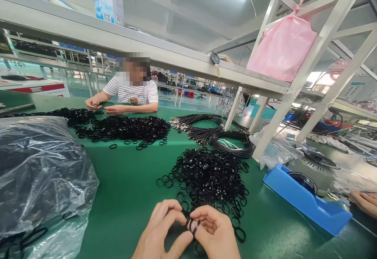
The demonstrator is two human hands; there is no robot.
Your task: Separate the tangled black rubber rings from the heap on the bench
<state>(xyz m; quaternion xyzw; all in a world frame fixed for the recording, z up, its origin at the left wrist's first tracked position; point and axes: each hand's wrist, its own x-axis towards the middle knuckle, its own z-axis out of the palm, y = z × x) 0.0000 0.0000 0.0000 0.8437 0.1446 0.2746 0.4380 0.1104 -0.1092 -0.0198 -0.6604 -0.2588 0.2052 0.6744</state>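
Observation:
In the lower middle of the head view, my right hand [218,229] is curled with thumb and fingers around one or more small black rings [194,227]. My left hand [165,227] meets it from the other side, thumb and index finger bent at the rings' edge. The fingers partly hide how many rings are held. Just beyond both hands spreads a loose pile of black rubber-like rings [210,172] on the green table mat [126,188].
A clear bag of black rings [41,172] lies at left. A blue tape dispenser [306,200] and another person's hand [365,202] are at right. Coiled black cables [232,143] lie behind my pile. Across the table, a person [132,94] handles rings beside another ring pile [126,128].

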